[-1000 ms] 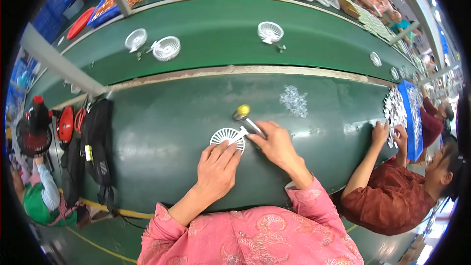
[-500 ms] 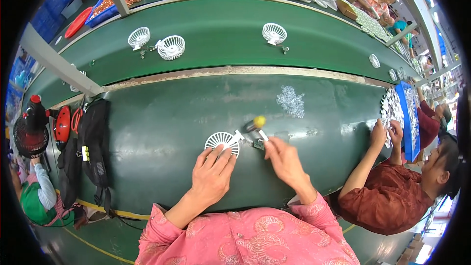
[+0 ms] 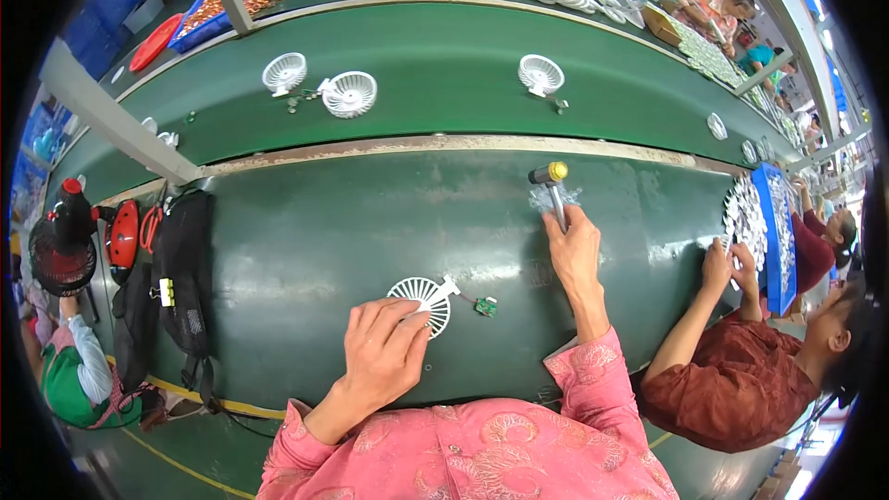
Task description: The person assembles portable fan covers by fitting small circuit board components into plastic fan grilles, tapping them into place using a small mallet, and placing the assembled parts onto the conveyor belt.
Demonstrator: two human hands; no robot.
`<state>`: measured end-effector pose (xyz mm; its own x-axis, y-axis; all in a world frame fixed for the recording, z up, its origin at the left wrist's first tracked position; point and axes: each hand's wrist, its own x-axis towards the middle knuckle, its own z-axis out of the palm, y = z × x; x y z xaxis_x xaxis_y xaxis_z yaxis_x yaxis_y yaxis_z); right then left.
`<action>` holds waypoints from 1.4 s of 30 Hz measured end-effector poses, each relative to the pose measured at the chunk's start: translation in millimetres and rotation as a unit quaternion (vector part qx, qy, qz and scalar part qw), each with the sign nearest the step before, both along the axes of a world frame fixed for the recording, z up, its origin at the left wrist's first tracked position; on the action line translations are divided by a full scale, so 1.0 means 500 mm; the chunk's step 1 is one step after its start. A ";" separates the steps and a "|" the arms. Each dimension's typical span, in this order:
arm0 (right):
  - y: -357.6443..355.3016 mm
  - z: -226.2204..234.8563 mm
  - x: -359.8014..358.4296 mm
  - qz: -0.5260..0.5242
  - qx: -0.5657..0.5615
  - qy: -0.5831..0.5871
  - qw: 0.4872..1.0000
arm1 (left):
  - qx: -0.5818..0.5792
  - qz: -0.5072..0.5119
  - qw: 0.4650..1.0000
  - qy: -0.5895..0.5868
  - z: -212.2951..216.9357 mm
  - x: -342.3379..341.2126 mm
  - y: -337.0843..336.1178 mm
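My left hand [image 3: 384, 347] rests at the near left side of a round white fan housing [image 3: 421, 301], fingers bent onto its slatted face and near rim. A short white stem points to the upper right from the housing. Thin wires run from it to a small green circuit board [image 3: 485, 306] on the bench. My right hand [image 3: 576, 250], farther out to the right, is closed around the handle of a small hammer [image 3: 557, 196] with a yellow-and-black head. The hammer is raised and partly hides a pile of small clear plastic pieces [image 3: 572, 194].
Beyond the bench, a green conveyor belt [image 3: 444, 83] carries white fan housings [image 3: 350, 94]. Black bags [image 3: 181, 278] and a black desk fan [image 3: 63, 245] stand at left. A co-worker [image 3: 741, 361] sits at right near a blue tray [image 3: 776, 241] and heaped white parts.
My right hand has lifted the hammer away from the housing, up and right to the clear pieces. My left hand has slid toward the housing's near edge. Belt items have shifted right.
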<state>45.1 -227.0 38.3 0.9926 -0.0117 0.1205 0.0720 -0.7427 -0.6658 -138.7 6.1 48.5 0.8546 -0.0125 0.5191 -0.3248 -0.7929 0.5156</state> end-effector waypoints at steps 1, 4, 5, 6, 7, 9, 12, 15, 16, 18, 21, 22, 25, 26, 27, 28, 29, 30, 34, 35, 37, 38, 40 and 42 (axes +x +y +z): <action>0.000 -0.006 0.006 0.005 -0.019 -0.003 1.000 | 0.000 0.003 1.000 0.000 -0.003 0.001 0.001; -0.003 -0.026 0.016 0.031 -0.066 -0.062 0.995 | -0.002 0.007 1.000 0.011 -0.010 0.005 -0.001; -0.005 -0.030 0.017 0.030 -0.072 -0.062 0.995 | -0.001 0.007 1.000 0.013 -0.013 0.006 0.000; -0.003 -0.030 0.017 0.029 -0.079 -0.061 0.995 | 0.001 0.012 1.000 0.013 -0.015 0.005 0.001; -0.001 -0.023 0.013 0.032 -0.074 -0.069 0.994 | 0.001 0.015 1.000 0.016 -0.018 0.004 0.001; -0.001 -0.020 0.006 0.033 -0.069 -0.071 0.995 | 0.002 0.020 1.000 0.019 -0.020 0.002 0.005; 0.004 -0.006 -0.022 0.047 -0.059 -0.050 0.996 | 0.022 0.025 0.999 0.035 -0.016 0.002 0.006; 0.016 0.003 -0.052 0.079 -0.056 -0.025 0.995 | 0.038 0.027 0.996 0.078 0.001 0.019 0.004; 0.017 0.001 -0.056 0.083 -0.053 -0.017 0.995 | 0.057 0.009 0.995 0.079 0.003 0.031 0.010; 0.019 0.008 -0.058 0.089 -0.054 -0.021 0.994 | 0.110 -0.016 0.990 0.090 0.022 0.077 0.037; 0.025 0.017 -0.054 0.060 -0.002 0.039 0.997 | 0.164 0.008 0.985 0.055 0.023 0.222 0.107; 0.016 0.000 -0.052 0.078 0.023 0.003 0.997 | 0.176 0.023 0.983 0.045 0.016 0.275 0.134; 0.025 0.015 -0.062 0.075 0.132 0.067 0.986 | 0.268 0.074 0.960 -0.036 -0.024 0.413 0.210; 0.028 0.026 -0.068 0.048 0.207 0.170 0.962 | 0.293 0.095 0.951 -0.040 -0.038 0.446 0.224; 0.024 0.033 -0.075 0.049 0.205 0.171 0.963 | 0.291 0.096 0.951 -0.039 -0.041 0.472 0.225; 0.023 0.036 -0.080 0.046 0.260 0.211 0.941 | 0.315 0.097 0.944 0.018 -0.042 0.495 0.222; 0.021 0.040 -0.083 0.043 0.313 0.251 0.915 | 0.339 0.099 0.932 0.074 -0.045 0.508 0.217; 0.018 0.043 -0.088 0.041 0.312 0.251 0.915 | 0.338 0.097 0.933 0.075 -0.039 0.515 0.203; 0.014 0.050 -0.105 0.042 0.399 0.283 0.871 | 0.292 0.058 0.952 0.076 -0.012 0.502 0.149; 0.018 0.047 -0.110 0.032 0.413 0.280 0.866 | 0.234 0.038 0.966 0.101 0.000 0.474 0.137; 0.022 0.040 -0.114 0.037 0.423 0.303 0.853 | 0.217 0.017 0.975 0.036 0.016 0.385 0.138; 0.021 0.038 -0.115 0.045 0.433 0.319 0.842 | 0.231 0.018 0.971 0.056 0.036 0.339 0.137; 0.022 0.040 -0.116 0.042 0.464 0.340 0.817 | 0.241 0.027 0.970 0.017 0.059 0.255 0.145; 0.014 0.016 -0.117 0.059 0.498 0.362 0.786 | 0.270 0.062 0.958 0.069 0.043 0.191 0.176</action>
